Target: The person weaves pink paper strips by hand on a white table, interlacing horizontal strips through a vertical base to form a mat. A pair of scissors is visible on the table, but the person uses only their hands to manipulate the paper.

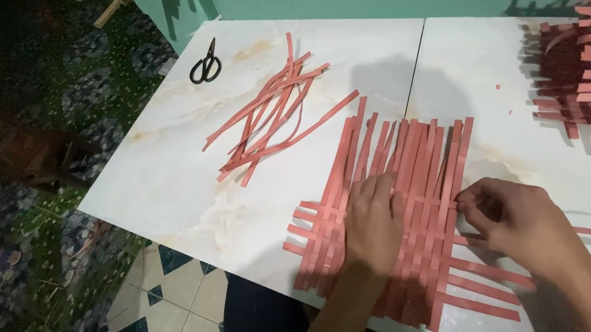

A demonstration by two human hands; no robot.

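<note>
Flat woven mat of salmon-red paper strips [410, 193] lies on the white marbled tabletop near its front edge: a dense set of long strips side by side running away from the person, crossed by several horizontal strips interlaced through the lower half. Far ends of the long strips are loose, uneven and slightly fanned; near ends reach or overhang the table edge, and cross-strip ends stick out on both sides. Topmost cross strip [437, 202] is only partly threaded, lying across the middle of the mat with its right end at the rightmost long strips.
</note>
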